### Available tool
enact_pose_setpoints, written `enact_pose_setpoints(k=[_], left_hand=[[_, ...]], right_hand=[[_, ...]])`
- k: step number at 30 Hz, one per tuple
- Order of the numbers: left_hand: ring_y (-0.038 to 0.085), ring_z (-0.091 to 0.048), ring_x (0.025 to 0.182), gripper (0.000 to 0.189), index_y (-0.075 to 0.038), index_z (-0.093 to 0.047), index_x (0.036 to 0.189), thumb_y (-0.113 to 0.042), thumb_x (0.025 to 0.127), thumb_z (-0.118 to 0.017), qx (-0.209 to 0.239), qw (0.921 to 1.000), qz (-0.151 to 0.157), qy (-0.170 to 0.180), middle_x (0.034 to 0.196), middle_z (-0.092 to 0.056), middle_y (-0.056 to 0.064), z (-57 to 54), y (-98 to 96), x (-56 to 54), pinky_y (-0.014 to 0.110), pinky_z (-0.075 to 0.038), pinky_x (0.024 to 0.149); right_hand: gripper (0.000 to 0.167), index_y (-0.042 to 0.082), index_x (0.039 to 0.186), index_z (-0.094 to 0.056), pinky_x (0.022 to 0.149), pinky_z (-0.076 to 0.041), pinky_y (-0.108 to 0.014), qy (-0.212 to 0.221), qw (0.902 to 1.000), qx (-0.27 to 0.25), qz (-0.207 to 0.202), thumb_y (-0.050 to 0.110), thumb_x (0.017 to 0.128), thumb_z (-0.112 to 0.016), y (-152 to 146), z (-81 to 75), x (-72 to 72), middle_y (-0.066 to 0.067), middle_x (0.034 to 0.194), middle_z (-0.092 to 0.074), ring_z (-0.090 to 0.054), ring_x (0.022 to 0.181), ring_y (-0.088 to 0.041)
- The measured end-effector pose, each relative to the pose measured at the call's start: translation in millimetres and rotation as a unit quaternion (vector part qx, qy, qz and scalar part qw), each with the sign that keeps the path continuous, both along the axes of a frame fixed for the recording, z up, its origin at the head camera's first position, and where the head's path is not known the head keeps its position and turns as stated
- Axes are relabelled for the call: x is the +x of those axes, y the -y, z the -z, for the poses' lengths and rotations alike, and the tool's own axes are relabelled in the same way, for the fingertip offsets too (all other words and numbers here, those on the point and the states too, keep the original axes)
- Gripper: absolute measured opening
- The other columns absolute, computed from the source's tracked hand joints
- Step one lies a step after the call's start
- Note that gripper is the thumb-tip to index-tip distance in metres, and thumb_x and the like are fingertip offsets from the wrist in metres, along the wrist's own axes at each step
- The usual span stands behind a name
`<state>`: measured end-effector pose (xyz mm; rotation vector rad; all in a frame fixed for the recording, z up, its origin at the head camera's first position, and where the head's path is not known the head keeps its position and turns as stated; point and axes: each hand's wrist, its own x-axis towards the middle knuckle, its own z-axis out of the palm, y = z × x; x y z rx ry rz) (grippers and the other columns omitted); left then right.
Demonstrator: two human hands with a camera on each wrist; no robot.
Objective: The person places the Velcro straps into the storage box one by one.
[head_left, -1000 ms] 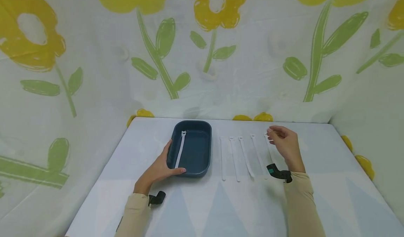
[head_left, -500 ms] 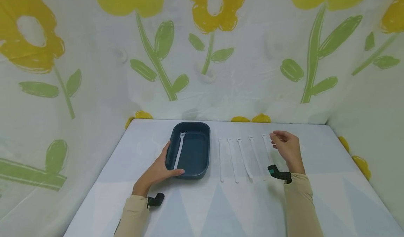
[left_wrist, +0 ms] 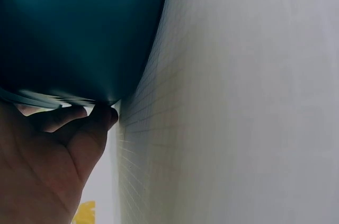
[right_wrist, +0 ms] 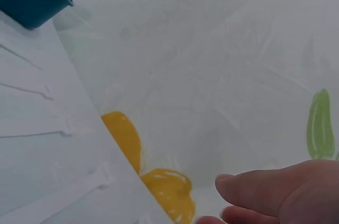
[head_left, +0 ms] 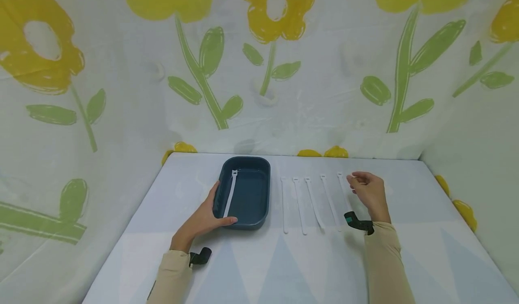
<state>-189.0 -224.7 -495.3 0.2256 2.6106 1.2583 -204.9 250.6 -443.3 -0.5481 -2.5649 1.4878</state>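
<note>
In the head view, a dark blue rectangular tray (head_left: 252, 193) stands on the table, with one white cable tie (head_left: 230, 194) lying lengthwise along its left side. My left hand (head_left: 202, 217) holds the tray's near left corner, thumb over the rim and fingers along the outer wall. In the left wrist view, that hand (left_wrist: 58, 150) touches the tray wall (left_wrist: 79, 38). Right of the tray, several white cable ties lie in a row, slot heads at the far end. Beside the rightmost cable tie (head_left: 343, 188), my right hand (head_left: 370, 193) hovers with loosely bent fingers, nothing visible in them.
The white table (head_left: 308, 272) has pale blue triangles printed at the front. Behind it hangs a white flowered cloth (head_left: 324, 106), which also covers both sides. Black wrist cameras (head_left: 358, 222) sit on both wrists.
My right hand has drawn slightly down and right from the rightmost cable tie's head, which now shows fully. The left hand stays on the tray. The head view has shifted a little.
</note>
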Motion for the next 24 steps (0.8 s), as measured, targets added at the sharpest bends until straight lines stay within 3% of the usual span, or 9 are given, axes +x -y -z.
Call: enact_pose_setpoints(k=[10, 24], left_hand=[[0.042, -0.024, 0.157, 0.131, -0.031, 0.006, 0.166, -0.056, 0.076, -0.085, 0.000, 1.0000, -0.004, -0.001, 0.175, -0.009, 0.013, -0.6, -0.2, 0.9, 0.069, -0.029, 0.121], [0.041, -0.023, 0.158, 0.131, -0.032, 0.008, 0.166, -0.056, 0.077, -0.085, 0.001, 1.0000, 0.001, 0.005, 0.176, -0.007, 0.012, -2.5, -1.2, 0.7, 0.068, -0.028, 0.122]], right_hand=[[0.049, -0.002, 0.137, -0.060, 0.069, -0.051, -0.017, 0.027, 0.9995, 0.017, -0.006, 0.032, 0.102, -0.063, -7, 7.6, -1.5, -0.017, 0.115, -0.069, -0.065, 0.086, -0.017], [0.054, -0.005, 0.138, -0.057, 0.070, -0.050, -0.021, 0.061, 0.9972, 0.034, -0.025, 0.034, 0.101, -0.064, -13, 22.4, -2.4, -0.023, 0.123, -0.065, -0.066, 0.090, -0.021]])
